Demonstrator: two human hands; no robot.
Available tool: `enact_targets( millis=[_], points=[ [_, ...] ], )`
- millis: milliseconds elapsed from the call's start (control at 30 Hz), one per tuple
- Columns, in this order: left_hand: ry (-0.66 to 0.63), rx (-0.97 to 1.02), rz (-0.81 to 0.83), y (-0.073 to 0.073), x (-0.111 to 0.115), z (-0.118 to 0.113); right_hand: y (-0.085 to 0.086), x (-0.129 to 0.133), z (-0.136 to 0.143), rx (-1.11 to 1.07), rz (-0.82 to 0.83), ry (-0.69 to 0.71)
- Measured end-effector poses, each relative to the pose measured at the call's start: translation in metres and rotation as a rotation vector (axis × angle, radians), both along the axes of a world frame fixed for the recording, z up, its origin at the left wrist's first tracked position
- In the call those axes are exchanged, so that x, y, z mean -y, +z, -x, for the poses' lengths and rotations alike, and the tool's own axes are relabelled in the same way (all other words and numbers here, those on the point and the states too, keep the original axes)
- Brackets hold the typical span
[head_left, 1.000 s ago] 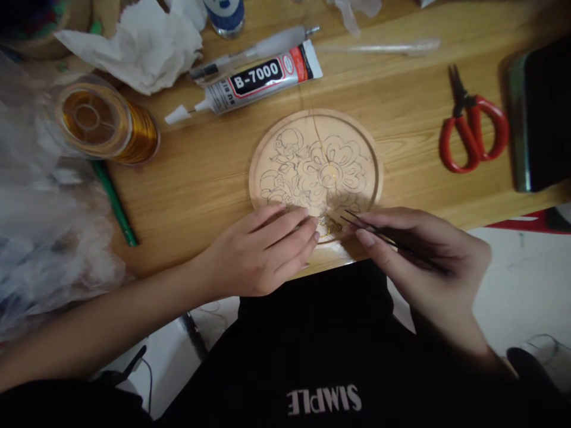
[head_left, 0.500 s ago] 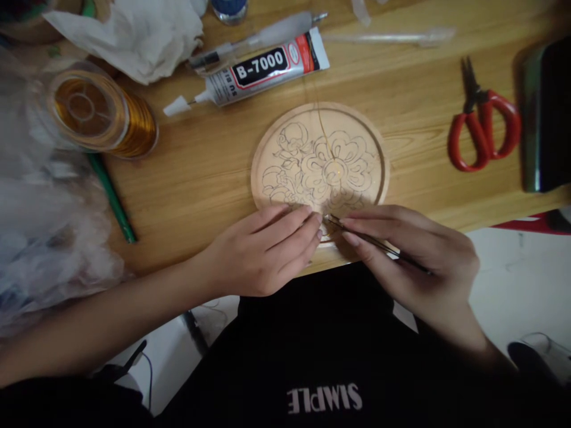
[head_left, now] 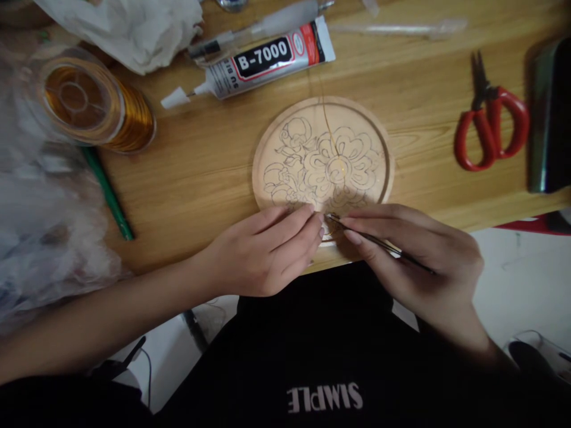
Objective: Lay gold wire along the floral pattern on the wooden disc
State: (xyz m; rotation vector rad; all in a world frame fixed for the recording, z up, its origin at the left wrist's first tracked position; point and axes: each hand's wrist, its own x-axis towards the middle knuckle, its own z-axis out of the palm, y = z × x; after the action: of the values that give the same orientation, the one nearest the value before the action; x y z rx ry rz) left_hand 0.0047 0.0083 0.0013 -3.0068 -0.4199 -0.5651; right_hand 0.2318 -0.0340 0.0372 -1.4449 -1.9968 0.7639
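Observation:
A round wooden plaque (head_left: 272,139) with a raised rim and a drawn floral pattern lies at the table's front edge. A thin gold wire (head_left: 329,126) runs from the flower's centre past the far rim. My right hand (head_left: 423,249) pinches a pair of dark metal tweezers (head_left: 379,242), tips at the near part of the plaque. Beside the tips, my left hand (head_left: 272,249) rests over the near left edge with its fingers curled together. Its thumb is out of sight, and whatever its fingertips hold is hidden. Shadow covers the area between both hands.
Behind the plaque lie a B-7000 glue tube (head_left: 267,62) and a pen (head_left: 263,27). A spool of gold wire (head_left: 129,119), green pencil (head_left: 109,193), crumpled tissue (head_left: 147,35) and plastic bags (head_left: 57,220) sit left. Red-handled pliers (head_left: 491,125) and a dark device (head_left: 551,119) lie right.
The view has shifted slightly, so the table items appear a little displaced. Both hands stay at the plaque's near edge, with the tweezers still in my right hand.

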Motion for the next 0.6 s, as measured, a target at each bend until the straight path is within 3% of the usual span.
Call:
enact_targets(
  millis=[400, 600],
  points=[
    [0.05, -0.005, -0.092, -0.001, 0.003, 0.002, -0.001, -0.001, -0.002, -0.042, 0.007, -0.02],
    [0.216, -0.127, 0.048, 0.022, 0.023, -0.003, 0.005, -0.003, -0.015, -0.073, -0.005, -0.116]
  ],
)
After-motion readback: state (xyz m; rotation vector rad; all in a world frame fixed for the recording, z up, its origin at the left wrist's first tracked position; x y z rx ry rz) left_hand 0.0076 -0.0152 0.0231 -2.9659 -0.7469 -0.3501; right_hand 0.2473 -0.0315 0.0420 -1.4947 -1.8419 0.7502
